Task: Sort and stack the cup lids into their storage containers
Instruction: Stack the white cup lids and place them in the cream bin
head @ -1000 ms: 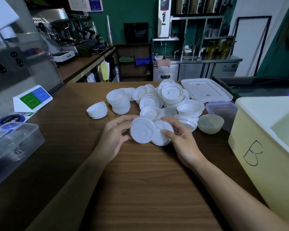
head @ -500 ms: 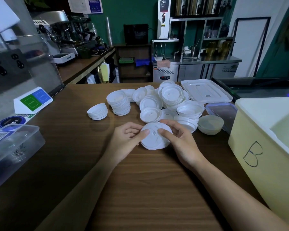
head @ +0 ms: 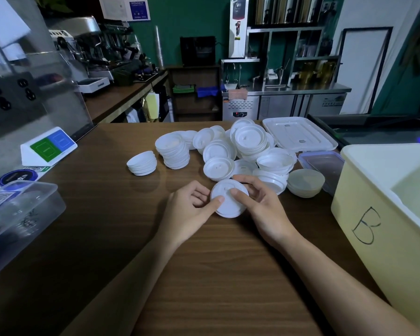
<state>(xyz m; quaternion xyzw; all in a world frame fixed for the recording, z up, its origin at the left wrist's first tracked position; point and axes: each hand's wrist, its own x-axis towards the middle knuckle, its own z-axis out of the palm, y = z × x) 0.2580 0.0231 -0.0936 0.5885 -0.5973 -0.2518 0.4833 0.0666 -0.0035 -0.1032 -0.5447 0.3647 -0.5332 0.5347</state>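
A person at a café counter (head: 204,275) holds a white lid (head: 228,201) in both hands, low over the wooden top and just on the near side of a loose pile (head: 230,151) of similar lids. The left hand (head: 192,209) pinches the lid's left edge, thumb on top and fingers curled below. The right hand (head: 262,209) grasps the right side, thumb pressed on the face and fingers hooked over the far rim. Whether a second lid sits nested underneath cannot be told.

The work appears to be at the sorting stage. One lid is out of the heap and being checked or squared up, while most of the lids remain unsorted. A short stack (head: 142,163) stands apart to the left of the pile, and a taller one (head: 175,154) leans beside it.

An open yellow bin (head: 386,214) marked "B" waits at the right edge, and a clear tub (head: 17,214) sits at the near left.

The next move likely calls for matching this lid to its kind. It then needs to go rim-true onto the right stack or into the right container without nudging the leaning piles.
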